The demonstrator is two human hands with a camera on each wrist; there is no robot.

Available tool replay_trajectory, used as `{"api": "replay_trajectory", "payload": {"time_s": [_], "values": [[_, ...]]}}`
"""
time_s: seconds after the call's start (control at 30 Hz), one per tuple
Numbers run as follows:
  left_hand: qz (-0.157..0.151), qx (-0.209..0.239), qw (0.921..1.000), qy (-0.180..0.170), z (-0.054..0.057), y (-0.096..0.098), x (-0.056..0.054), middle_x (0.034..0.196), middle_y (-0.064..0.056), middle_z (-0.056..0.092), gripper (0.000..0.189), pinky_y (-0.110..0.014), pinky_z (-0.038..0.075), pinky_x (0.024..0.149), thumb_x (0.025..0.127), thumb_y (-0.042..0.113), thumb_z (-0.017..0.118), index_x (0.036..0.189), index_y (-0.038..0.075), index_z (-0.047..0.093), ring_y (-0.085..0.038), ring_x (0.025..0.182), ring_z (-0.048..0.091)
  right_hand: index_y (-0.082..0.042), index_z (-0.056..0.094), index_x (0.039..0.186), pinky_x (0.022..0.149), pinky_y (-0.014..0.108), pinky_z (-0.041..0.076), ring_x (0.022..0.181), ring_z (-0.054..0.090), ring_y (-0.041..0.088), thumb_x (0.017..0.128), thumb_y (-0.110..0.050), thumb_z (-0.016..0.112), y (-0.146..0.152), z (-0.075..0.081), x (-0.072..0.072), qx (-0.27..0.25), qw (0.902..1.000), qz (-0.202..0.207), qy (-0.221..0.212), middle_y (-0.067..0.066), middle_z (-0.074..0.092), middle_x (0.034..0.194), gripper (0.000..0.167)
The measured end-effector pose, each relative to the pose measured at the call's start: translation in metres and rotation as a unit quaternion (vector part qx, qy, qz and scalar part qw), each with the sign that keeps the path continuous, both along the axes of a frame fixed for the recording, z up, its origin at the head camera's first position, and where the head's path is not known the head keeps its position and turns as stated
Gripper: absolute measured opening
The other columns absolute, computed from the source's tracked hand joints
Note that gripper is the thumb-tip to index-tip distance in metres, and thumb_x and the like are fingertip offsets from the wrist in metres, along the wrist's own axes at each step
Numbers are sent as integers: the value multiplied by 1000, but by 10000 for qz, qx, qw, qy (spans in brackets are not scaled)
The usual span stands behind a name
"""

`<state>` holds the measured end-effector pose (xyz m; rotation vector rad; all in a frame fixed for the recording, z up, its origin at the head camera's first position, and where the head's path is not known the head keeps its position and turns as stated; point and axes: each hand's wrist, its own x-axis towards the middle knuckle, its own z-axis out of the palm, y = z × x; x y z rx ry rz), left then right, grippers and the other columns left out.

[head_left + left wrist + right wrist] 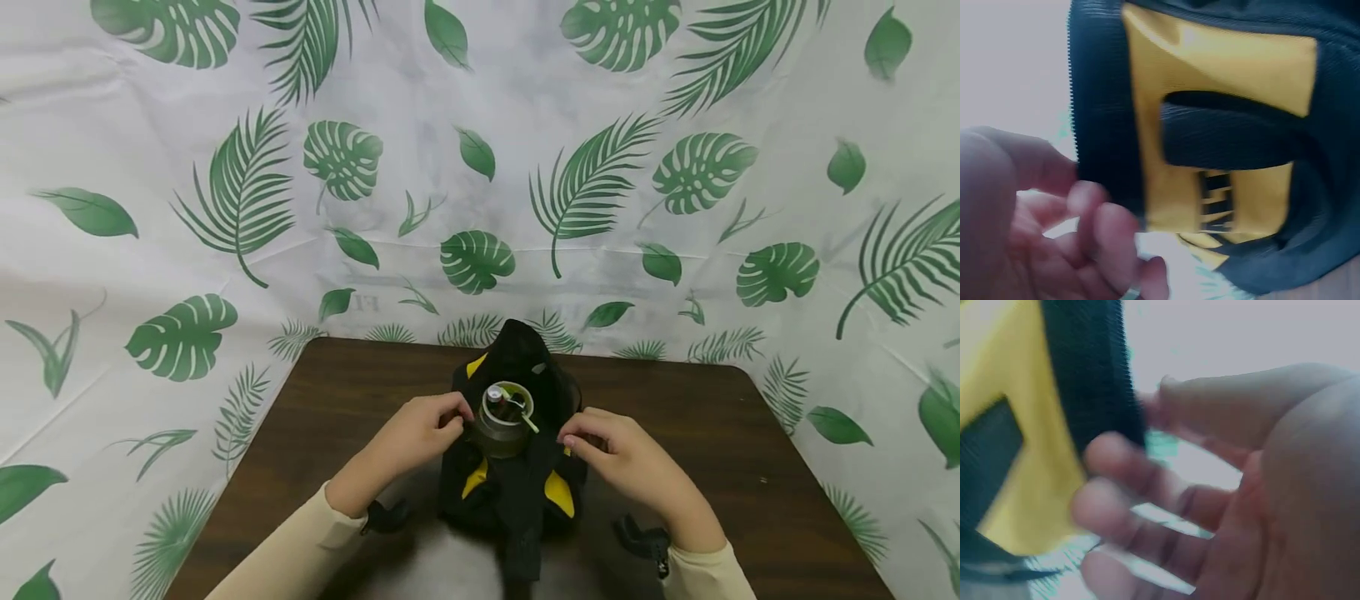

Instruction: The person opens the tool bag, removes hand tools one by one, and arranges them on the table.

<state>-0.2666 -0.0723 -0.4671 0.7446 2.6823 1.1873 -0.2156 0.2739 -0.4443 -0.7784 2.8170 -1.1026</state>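
A black and yellow zippered bag (558,492) stands upright on the table, its top gaping. My left hand (420,433) pinches the zipper edge on the bag's left side between thumb and fingers. On the opposite side my right hand (637,462) pinches the other zipper edge, thumb behind and fingers in front. The left wrist view shows a yellow panel (1229,69) with dark lettering and a black loop handle (1229,134). Between the hands, a round container (501,440) with a pale rim sits in the bag's opening, holding a silver-topped item (495,394) and a light green stick (531,424).
The dark wooden table (697,425) extends to both sides of the bag. Behind it hangs a white leaf-print cloth (405,275). A black strap (522,517) runs down the bag's near side. Black wrist-worn devices (641,537) sit under my wrists.
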Motion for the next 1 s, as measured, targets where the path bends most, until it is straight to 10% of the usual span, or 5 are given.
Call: {"api": "replay_trajectory", "payload": {"time_s": [0.2,0.43,0.57,0.67,1.0], "values": [[213,-671,9973,-215,8,-5,-2,108,-5,51,47,-33,39,61,107,16,53,152,21,65,-17,62,39,-31,77,101,66,27,46,75,54,6,108,-33,70,20,16,0,622,9966,-535,-32,-10,60,90,10],[703,-761,9945,-180,14,4,-3,133,-5,74,34,-43,54,81,111,27,59,142,19,73,-21,92,65,-29,76,95,65,28,44,72,53,10,107,-33,72,16,18,-4,625,9946,-827,46,-7,58,85,13],[658,-859,9939,-224,14,5,1,86,0,73,41,-37,49,61,111,26,63,152,23,66,-16,63,56,-26,70,92,63,28,43,68,52,11,107,-34,73,6,12,-6,706,9927,-979,-53,-6,55,81,17],[534,-807,9946,-365,12,4,2,59,3,46,57,-32,31,52,110,19,58,165,30,50,-15,48,31,-25,67,95,63,29,44,67,52,11,107,-34,72,-3,8,-9,886,9888,-1191,-122,-6,57,80,16],[584,-665,9939,-664,4,0,-3,55,4,40,70,-31,27,49,108,21,52,173,40,32,-15,46,26,-21,69,130,70,37,57,87,70,11,109,-30,70,-1,8,-12,1176,9753,-1823,-419,-1,77,112,23]]}}
